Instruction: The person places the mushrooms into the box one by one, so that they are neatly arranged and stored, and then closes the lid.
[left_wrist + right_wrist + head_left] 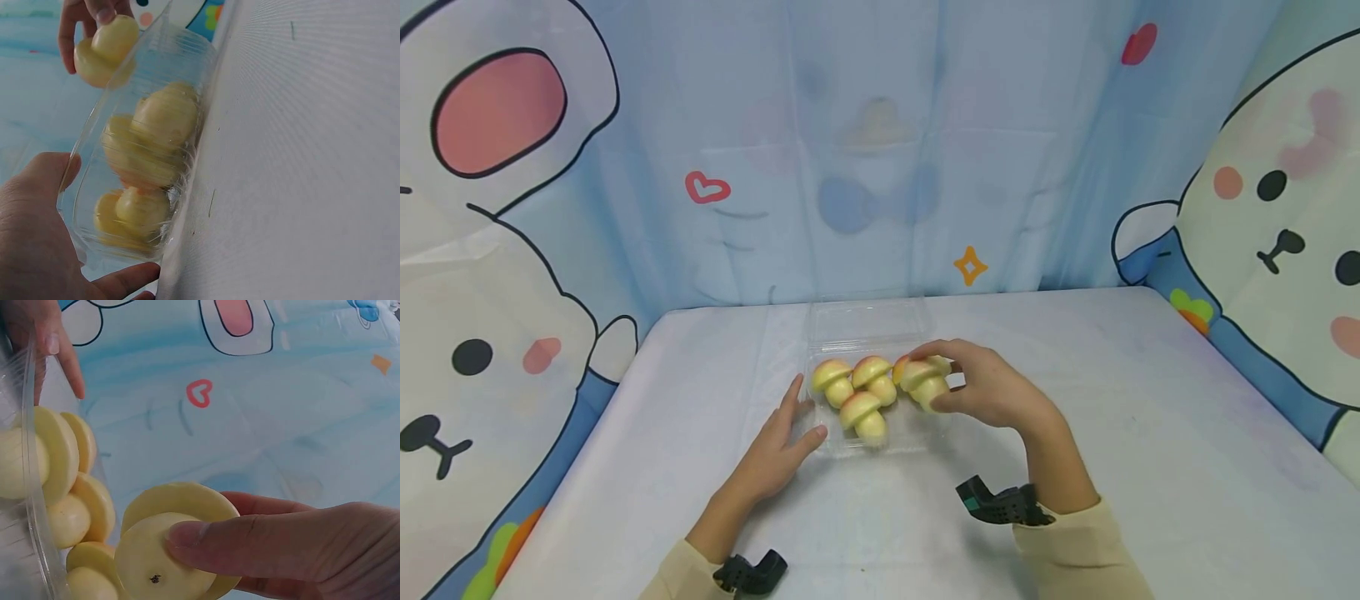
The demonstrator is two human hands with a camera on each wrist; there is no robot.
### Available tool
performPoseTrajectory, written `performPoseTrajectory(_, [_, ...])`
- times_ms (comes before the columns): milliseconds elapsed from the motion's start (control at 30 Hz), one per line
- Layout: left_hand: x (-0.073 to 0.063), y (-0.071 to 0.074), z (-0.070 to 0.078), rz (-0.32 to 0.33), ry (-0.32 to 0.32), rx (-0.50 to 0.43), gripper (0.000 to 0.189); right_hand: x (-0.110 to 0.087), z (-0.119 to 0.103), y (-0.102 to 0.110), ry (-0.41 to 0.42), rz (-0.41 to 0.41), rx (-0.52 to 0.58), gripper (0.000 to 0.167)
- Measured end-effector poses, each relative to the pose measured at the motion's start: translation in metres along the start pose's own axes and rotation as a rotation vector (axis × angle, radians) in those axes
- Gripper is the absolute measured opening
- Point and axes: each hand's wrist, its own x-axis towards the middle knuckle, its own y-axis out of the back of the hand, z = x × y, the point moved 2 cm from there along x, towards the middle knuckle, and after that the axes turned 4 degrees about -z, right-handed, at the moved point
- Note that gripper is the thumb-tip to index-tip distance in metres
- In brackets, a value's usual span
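A clear plastic clamshell box (pixel 910 437) lies on the table with its lid (pixel 868 321) folded back. Inside it sit several yellow mushroom-shaped pieces (pixel 831 375) with reddish tops. My right hand (pixel 992 387) pinches another mushroom piece (pixel 164 559) between thumb and fingers, above the box's right side. In the right wrist view, a small dark mark shows on the end of its stem. At the box's left side is my left hand (pixel 775 454), fingers extended and thumb apart. In the left wrist view that thumb (pixel 53 175) rests against the box's rim.
A white cloth covers the table (pixel 1150 417). Behind it hangs a light blue curtain (pixel 880 167) printed with cartoon animals, hearts and stars. Each wrist wears a black camera mount (pixel 1003 504).
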Motion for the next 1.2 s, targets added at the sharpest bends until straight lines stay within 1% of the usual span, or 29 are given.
performPoseTrajectory(200, [0.000,0.000,0.000,0.001,0.000,0.009,0.087,0.006,0.000,-0.010,0.023,-0.036,0.007,0.057])
performPoseTrajectory(400, [-0.001,0.001,0.000,-0.001,-0.001,0.010,0.088,0.013,0.003,-0.018,0.050,-0.042,-0.048,0.058])
performPoseTrajectory(567, [-0.001,0.001,0.000,-0.003,-0.004,0.004,0.087,0.017,0.006,-0.025,0.080,-0.058,-0.081,0.056])
performPoseTrajectory(667, [-0.001,0.001,0.000,-0.004,-0.003,0.001,0.087,0.019,0.008,-0.028,0.083,-0.068,-0.105,0.055])
performPoseTrajectory(1000, [-0.001,0.001,0.001,-0.004,0.006,0.009,0.087,0.022,0.005,-0.036,0.030,-0.092,-0.176,0.059])
performPoseTrajectory(1200, [-0.001,0.001,0.002,-0.002,0.007,0.007,0.087,0.024,0.004,-0.038,0.017,-0.096,-0.183,0.060])
